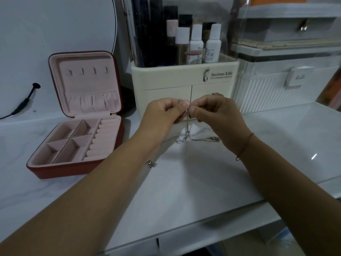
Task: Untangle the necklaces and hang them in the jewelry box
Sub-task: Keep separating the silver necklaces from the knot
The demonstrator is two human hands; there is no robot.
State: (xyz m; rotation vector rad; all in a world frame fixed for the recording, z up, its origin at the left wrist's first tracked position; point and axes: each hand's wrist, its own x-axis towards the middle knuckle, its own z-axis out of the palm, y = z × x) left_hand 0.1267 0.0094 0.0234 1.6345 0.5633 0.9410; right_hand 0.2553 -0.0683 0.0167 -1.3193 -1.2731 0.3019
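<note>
At frame centre, the left hand and right hand pinch tangled necklaces. Behind, an organizer reads "Serious Life". Jewelry box open, left.

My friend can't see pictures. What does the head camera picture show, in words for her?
The left hand and right hand pinch tangled silver necklaces above a white table, with the chains' ends trailing onto it. An open red jewelry box with pink lining sits to the left, its four lid hooks bare.
</note>
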